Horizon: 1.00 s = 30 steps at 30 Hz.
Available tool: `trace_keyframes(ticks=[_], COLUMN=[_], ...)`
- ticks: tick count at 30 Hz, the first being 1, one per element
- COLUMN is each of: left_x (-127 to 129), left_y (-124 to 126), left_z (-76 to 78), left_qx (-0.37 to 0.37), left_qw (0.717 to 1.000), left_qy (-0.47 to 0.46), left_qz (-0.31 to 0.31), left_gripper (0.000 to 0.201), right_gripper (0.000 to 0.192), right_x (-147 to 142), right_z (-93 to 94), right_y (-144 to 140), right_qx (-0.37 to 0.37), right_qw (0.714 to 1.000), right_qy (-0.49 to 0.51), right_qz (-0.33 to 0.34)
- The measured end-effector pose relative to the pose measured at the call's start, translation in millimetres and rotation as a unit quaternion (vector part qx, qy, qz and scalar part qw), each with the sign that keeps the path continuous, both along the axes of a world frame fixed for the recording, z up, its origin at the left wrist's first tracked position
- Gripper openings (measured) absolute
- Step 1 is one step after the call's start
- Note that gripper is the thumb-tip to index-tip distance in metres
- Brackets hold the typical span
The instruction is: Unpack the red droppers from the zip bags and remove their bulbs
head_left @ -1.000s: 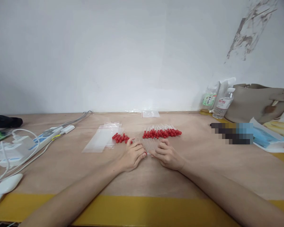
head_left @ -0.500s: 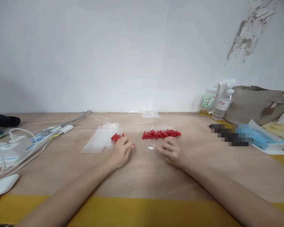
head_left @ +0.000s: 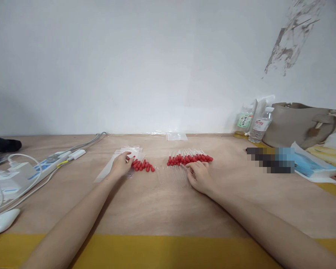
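Observation:
My left hand is at the left end of a small heap of red rubber bulbs; its thumb and fingers are apart, with one bulb near the fingertips. My right hand is closed in a pinch on a thin clear glass tube, just in front of the assembled droppers. Loose glass tubes lie side by side between my hands, hard to see against the wood. Behind them rests a row of droppers, red bulbs toward me and clear stems pointing to the wall.
Clear zip bags lie under and beside my left hand; another bag is by the wall. A power strip with cables and a white spoon-shaped object are left. Bottles, a grey bag and a blue pack stand right.
My left hand has moved left from the loose tubes to the far end of the bulbs, uncovering more of them. My right hand has shifted slightly left and up toward the droppers.

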<state>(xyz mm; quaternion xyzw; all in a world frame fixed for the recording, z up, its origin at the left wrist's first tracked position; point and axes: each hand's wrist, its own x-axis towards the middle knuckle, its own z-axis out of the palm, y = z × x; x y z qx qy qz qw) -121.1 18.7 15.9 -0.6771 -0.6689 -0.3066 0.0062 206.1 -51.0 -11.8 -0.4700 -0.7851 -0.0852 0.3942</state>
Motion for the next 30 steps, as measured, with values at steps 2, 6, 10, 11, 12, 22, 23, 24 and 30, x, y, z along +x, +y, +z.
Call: trace_keyframes(ticks=[2, 6, 10, 11, 12, 22, 23, 24, 30], left_x=[1.4, 9.1, 36.6, 46.7, 57.6, 142.8, 144.9, 146.3, 148.7], left_y=[-1.7, -10.7, -24.1, -26.4, -27.5, 9.8, 12.1, 13.6, 14.9], left_z=[1.0, 7.4, 12.2, 13.1, 14.0, 17.1, 16.0, 14.9, 14.0], left_qx=[-0.001, 0.081, 0.138, 0.131, 0.122, -0.083, -0.090, -0.097, -0.108], left_qw=[1.000, 0.996, 0.985, 0.982, 0.980, 0.984, 0.983, 0.983, 0.984], left_qy=[0.008, 0.021, 0.077, 0.090, 0.101, 0.130, 0.130, 0.130, 0.122], left_qz=[0.009, 0.020, -0.071, -0.098, -0.120, -0.091, -0.090, -0.089, -0.072], left_gripper=[0.038, 0.034, 0.027, 0.026, 0.024, 0.045, 0.044, 0.042, 0.035], right_gripper=[0.018, 0.019, 0.017, 0.021, 0.026, 0.047, 0.048, 0.048, 0.048], right_x=[-3.3, -9.6, -14.2, -15.0, -15.5, -2.3, -0.7, 0.4, 0.8], right_z=[-2.9, -8.3, -8.2, -7.0, -5.4, 4.7, 4.1, 3.4, 0.5], right_y=[0.2, 1.0, -2.4, -4.0, -5.6, -7.3, -6.2, -5.0, -2.3], right_qx=[0.003, -0.013, -0.048, -0.058, -0.067, -0.063, -0.055, -0.046, -0.014], right_qw=[1.000, 0.999, 0.997, 0.996, 0.995, 0.998, 0.998, 0.998, 0.999], right_qy=[-0.013, -0.045, -0.062, -0.065, -0.067, -0.014, -0.006, -0.002, -0.011], right_qz=[-0.008, -0.014, 0.002, 0.007, 0.014, -0.020, -0.029, -0.036, -0.047])
